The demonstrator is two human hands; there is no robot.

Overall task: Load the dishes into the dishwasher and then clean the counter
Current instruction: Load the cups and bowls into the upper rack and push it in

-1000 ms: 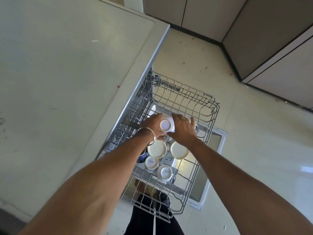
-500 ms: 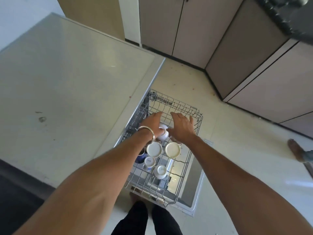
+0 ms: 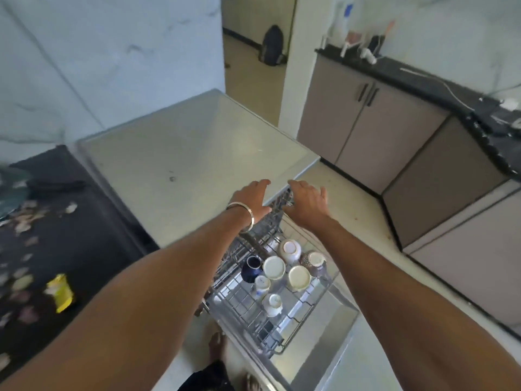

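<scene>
The pulled-out wire dishwasher rack (image 3: 296, 323) holds several upturned cups and small bowls: a white cup (image 3: 290, 249), a patterned cup (image 3: 315, 262), two cream bowls (image 3: 274, 267) and a dark blue cup (image 3: 251, 268). My left hand (image 3: 251, 197), with a metal bangle on the wrist, hovers over the edge of the grey dishwasher top (image 3: 183, 165), fingers relaxed and empty. My right hand (image 3: 307, 203) is spread above the rack's far end, holding nothing.
A dark counter (image 3: 70, 249) on the left carries scattered scraps, a yellow packet (image 3: 60, 292) and a dark cloth (image 3: 56, 184). Grey cabinets (image 3: 394, 153) with a black worktop run along the right. The open dishwasher door (image 3: 332, 351) lies below the rack; my feet stand beside it.
Both hands have let go of the white cup and lifted out of the rack. The cup now stands upturned among the others. My view has tilted up toward the room.
</scene>
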